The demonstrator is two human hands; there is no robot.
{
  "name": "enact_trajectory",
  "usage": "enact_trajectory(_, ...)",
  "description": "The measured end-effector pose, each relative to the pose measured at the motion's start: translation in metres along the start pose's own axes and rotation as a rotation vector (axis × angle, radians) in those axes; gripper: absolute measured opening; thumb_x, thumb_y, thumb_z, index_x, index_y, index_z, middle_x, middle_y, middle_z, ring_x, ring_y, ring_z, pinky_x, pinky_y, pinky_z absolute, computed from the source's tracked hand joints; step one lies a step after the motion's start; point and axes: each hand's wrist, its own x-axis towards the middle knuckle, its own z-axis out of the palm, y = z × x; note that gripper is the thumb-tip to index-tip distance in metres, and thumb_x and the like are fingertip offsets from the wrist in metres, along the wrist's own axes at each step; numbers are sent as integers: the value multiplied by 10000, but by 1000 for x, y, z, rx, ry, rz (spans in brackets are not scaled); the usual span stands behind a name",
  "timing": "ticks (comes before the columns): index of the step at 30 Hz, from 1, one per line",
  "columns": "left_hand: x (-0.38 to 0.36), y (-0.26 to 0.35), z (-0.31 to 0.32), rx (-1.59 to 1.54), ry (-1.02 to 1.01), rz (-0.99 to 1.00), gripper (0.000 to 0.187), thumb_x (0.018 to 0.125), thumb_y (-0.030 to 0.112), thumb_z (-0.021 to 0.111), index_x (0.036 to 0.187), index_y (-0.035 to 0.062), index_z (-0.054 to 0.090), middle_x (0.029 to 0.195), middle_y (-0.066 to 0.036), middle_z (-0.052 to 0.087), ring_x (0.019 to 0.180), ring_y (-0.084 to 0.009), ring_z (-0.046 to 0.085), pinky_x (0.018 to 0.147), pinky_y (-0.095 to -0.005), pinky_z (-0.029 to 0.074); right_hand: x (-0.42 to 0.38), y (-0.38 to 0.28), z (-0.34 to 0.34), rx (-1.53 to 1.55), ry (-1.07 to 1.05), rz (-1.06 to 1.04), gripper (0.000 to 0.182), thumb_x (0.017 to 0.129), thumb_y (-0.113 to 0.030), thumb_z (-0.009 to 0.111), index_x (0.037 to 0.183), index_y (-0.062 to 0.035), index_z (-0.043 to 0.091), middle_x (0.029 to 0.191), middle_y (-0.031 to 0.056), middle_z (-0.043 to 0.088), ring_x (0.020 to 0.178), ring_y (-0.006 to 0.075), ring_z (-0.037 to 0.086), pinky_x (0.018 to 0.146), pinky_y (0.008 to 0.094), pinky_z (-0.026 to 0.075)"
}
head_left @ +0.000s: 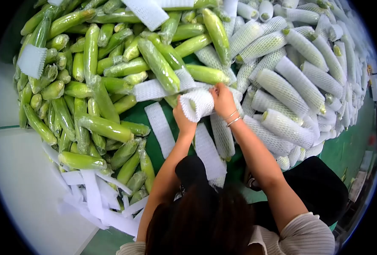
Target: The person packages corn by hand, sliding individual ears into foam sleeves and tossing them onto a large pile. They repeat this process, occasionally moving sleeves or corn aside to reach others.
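Observation:
In the middle of the head view, my left hand grips the left end of a white foam net sleeve. Its open, ruffled end faces left, and something pale green shows inside. My right hand is closed on the right end of this same sleeve, fingers at its upper edge. Just beyond my hands lies a green ear of corn in clear film. Flat foam sleeves lie left of my left hand, and another flat sleeve rests below, between my forearms.
A large heap of film-wrapped corn ears fills the left. To the right is a pile of ears in white foam sleeves. Loose white foam strips lie at lower left beside a pale panel. Dark hair covers the bottom centre.

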Motion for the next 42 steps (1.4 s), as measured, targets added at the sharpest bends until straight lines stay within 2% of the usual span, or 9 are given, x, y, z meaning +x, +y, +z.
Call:
enact_trajectory(4, -23, -22, 5, -581, 49, -558, 75, 885, 75, 508, 916, 17, 546, 827, -29, 587, 798, -91, 539, 699, -246, 452, -9, 14, 5, 220, -131, 41, 283, 887, -245, 583, 862, 25, 502, 726, 160, 550, 661, 256, 536, 648, 359, 447)
enact_trajectory(8, -7, 38, -62, -1217, -136, -1377, 220, 947, 189, 456, 965, 10, 583, 832, -116, 643, 731, -191, 632, 706, -317, 551, -71, -56, -7, 634, -47, 362, 179, 933, -205, 524, 958, -35, 476, 769, 24, 511, 672, 110, 465, 587, 283, 420)
enact_trajectory(19, -155, -90, -124, -685, -74, -1198, 176, 913, 187, 537, 857, 28, 586, 740, -64, 619, 659, -159, 592, 635, -305, 526, -150, 18, 72, 537, -204, 282, 284, 808, -264, 689, 865, -13, 568, 767, 109, 619, 699, 188, 583, 650, 345, 473)
enact_trajectory(25, -89, 24, -76, -151, 57, -903, 164, 788, 12, 675, 800, 41, 514, 714, -27, 553, 629, -78, 495, 541, -255, 423, -126, 55, 65, 1040, -190, 673, 178, 772, -99, 716, 813, -21, 561, 713, 16, 587, 656, 92, 538, 568, 274, 462)
enact_trajectory(33, -126, -41, -72, -100, 166, -756, 199, 787, 59, 691, 741, 21, 501, 664, -7, 513, 590, -81, 446, 537, -257, 391, -141, 16, 49, 89, -71, 255, 293, 789, -122, 674, 1011, -17, 515, 725, 160, 602, 678, 391, 586, 609, 388, 461)
enact_trajectory(35, -123, -47, -67, -481, 235, -968, 157, 791, 42, 662, 788, 35, 504, 688, -12, 519, 621, -107, 490, 561, -273, 426, -139, -22, 14, -296, -76, -530, 476, 728, -100, 685, 1156, -27, 488, 890, 184, 620, 813, 377, 603, 728, 394, 481)
enact_trajectory(37, -128, -31, -52, -337, 184, -993, 150, 787, 27, 653, 817, 41, 506, 718, -10, 528, 640, -115, 505, 565, -277, 435, -142, -29, 2, -3, -200, -408, 554, 688, -110, 695, 1192, -30, 480, 952, 186, 612, 863, 361, 601, 781, 388, 477)
enact_trajectory(39, -110, -14, -25, -975, 251, -1020, 196, 783, 47, 654, 910, 27, 506, 818, -43, 549, 730, -166, 537, 644, -314, 459, -119, -47, -30, 275, -402, -225, 654, 626, -145, 718, 1222, -24, 477, 1007, 178, 610, 914, 321, 603, 843, 365, 473)
enact_trajectory(42, -20, 56, -35, -84, -109, -642, 342, 764, 131, 677, 1026, 6, 496, 948, -139, 535, 902, -272, 522, 823, -384, 419, -43, -97, -111, -163, -240, 126, 592, 627, -237, 729, 1128, 8, 530, 987, 150, 628, 874, 232, 622, 776, 349, 496)
